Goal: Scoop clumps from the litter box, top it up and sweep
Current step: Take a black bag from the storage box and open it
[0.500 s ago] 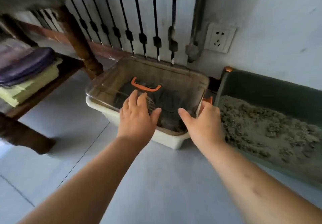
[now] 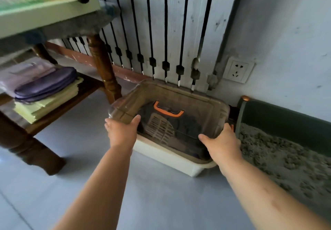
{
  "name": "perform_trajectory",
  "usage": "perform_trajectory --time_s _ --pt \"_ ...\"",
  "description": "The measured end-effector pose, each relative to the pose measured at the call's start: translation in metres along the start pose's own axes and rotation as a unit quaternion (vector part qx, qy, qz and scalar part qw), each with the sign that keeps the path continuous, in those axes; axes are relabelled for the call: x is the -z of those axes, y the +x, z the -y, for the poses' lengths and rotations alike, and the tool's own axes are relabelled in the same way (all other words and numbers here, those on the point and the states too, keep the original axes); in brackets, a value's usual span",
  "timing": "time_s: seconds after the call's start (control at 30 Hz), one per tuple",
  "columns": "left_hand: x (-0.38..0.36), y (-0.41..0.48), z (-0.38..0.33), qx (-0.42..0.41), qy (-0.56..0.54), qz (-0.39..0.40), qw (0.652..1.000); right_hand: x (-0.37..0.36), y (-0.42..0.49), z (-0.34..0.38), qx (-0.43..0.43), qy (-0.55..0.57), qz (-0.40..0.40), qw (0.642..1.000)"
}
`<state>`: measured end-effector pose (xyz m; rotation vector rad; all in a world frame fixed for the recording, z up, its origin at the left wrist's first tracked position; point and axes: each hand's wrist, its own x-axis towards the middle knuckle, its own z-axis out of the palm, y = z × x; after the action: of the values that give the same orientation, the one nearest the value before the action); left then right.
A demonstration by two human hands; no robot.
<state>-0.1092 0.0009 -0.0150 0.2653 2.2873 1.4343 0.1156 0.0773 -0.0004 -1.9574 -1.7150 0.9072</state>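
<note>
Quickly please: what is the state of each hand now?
Left hand: holding the clear cover, near-left edge.
Right hand: holding the clear cover, near-right edge.

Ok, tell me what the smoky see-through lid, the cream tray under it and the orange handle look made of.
The smoky see-through lid: probably hard tinted plastic, glossy, since the slotted grey scoop shows through it. The cream tray: opaque moulded plastic by its smooth rounded rim. The orange handle: likely plastic too, uniform colour; finish unclear.

Colours along the wall.
Cover (image 2: 197, 102) smoky brown see-through, handle (image 2: 168, 112) orange, base (image 2: 170, 160) cream, slotted scoop (image 2: 159, 129) grey; right litter box (image 2: 286, 120) dark green, litter (image 2: 286, 160) grey-tan; far panel (image 2: 172, 24) white, black-striped; left pouch (image 2: 44, 84) purple.
</note>
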Motion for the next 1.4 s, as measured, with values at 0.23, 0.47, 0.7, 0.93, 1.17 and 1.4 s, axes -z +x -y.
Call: perform_trajectory --time_s 0.23,0.47,0.7,0.93,1.17,1.4 --pt "0.001 -0.005 0.007 -0.033 -0.004 0.012 0.999 -0.002 -0.011 -0.003 -0.003 0.138 0.036 0.990" --pt "0.015 -0.013 0.005 -0.007 -0.057 0.034 0.998 0.006 -0.029 0.016 0.022 0.288 0.046 0.956" --pt "0.055 -0.026 0.004 0.037 -0.095 0.076 0.992 0.026 -0.051 0.027 0.068 0.342 0.104 0.931" --pt "0.092 -0.034 0.023 0.175 -0.203 0.131 0.954 0.021 -0.088 0.000 0.114 0.336 0.179 0.918" --pt "0.114 -0.053 0.066 0.265 -0.159 0.148 0.940 -0.010 -0.117 -0.062 0.054 0.228 0.277 0.932" --pt "0.105 -0.053 0.052 0.196 -0.068 0.170 0.963 -0.022 -0.114 -0.100 0.013 0.143 0.262 0.954"
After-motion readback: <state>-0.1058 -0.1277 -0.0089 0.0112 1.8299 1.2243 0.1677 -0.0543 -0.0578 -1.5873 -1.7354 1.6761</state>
